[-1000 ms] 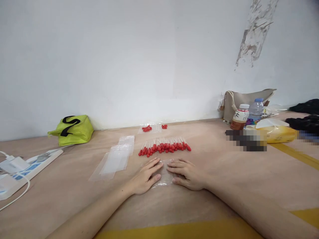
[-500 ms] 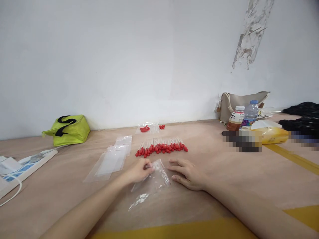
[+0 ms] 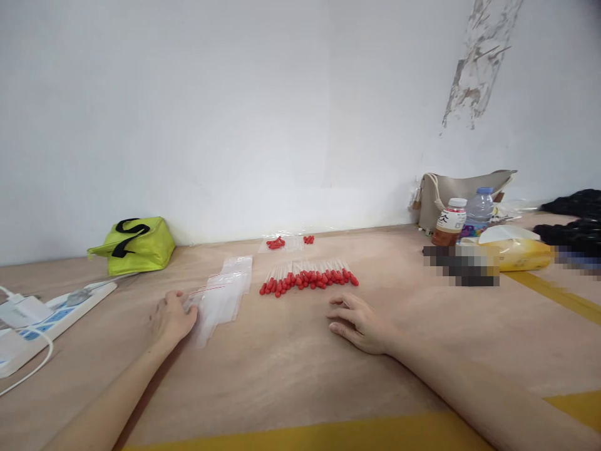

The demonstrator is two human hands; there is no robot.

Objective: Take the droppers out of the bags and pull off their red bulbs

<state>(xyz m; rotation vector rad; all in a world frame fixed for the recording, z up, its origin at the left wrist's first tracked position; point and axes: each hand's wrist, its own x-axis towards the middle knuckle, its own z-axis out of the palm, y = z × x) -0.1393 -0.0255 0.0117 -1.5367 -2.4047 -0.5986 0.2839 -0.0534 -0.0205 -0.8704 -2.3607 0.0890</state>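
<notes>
Left hand (image 3: 173, 316): fingers partly curled, thumb at the left edge of the nearest bag; whether that edge is pinched or merely touched cannot be told. Right hand (image 3: 359, 322): fingers loosely bent and parted, nothing visibly held, lying on the brown sheet-like table covering (image 3: 282, 382). Flat, clear plastic bags with thin red lines (image 3: 223, 297): an overlapping spread just right of the left hand, between the two hands. Handling, by judgement: very light, limp, slippery, apt to cling together; best taken by a free edge or corner, thumb against fingertip. Slim pale sticks with rounded red heads (image 3: 310, 279): one crowded row ahead of the right hand, reaching leftward; probably light and rigid, prone to roll, best lifted by the shafts. Clear plastic packet showing red pieces (image 3: 291, 243): beyond the row, farther from both hands. Obscured: the bag corner under the left hand, and some of that hand's fingertips. Indistinct: the number of bags, the overlapping pale shafts, the packet's outline. Cut off: both forearms, at the lower border
</notes>
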